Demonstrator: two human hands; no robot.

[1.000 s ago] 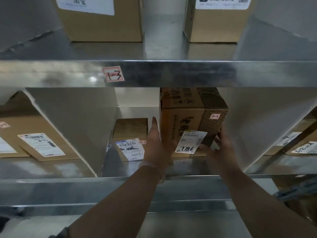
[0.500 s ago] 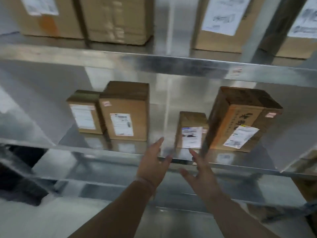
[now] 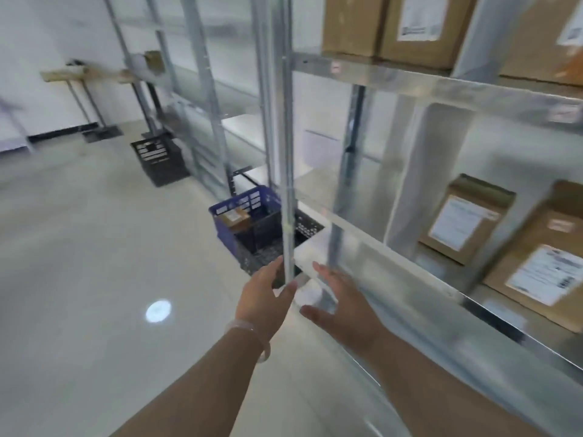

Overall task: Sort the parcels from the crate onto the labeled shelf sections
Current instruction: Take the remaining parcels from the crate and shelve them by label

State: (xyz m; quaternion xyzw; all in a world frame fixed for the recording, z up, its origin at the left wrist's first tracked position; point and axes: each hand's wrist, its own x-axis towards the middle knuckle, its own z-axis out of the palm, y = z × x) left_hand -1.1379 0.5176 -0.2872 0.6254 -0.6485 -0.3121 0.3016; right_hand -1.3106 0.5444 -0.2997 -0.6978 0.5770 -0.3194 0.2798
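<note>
1. My left hand (image 3: 265,298): just left of the foot of the upright post (image 3: 287,152). Fingers straight and spread, holding nothing. Contact with the post cannot be told.
2. My right hand (image 3: 340,304): just right of the post, fingers apart, empty.
3. Large parcel (image 3: 542,266) and smaller parcel (image 3: 463,222): well right of the post on the middle shelf (image 3: 394,266). Both stand on end, white labels facing the aisle.
4. Upper parcels (image 3: 419,26): right of the post, above, one shelf up.
5. Blue crate (image 3: 243,216): on the floor (image 3: 94,279) beyond the post, to its left. The post cuts across its right side.
6. Brown parcel (image 3: 235,217): inside the blue crate, label up, tilted. Its long axis is too blurred to call.
7. Black crate (image 3: 159,159): far left of the post, beside the further racking.
</note>
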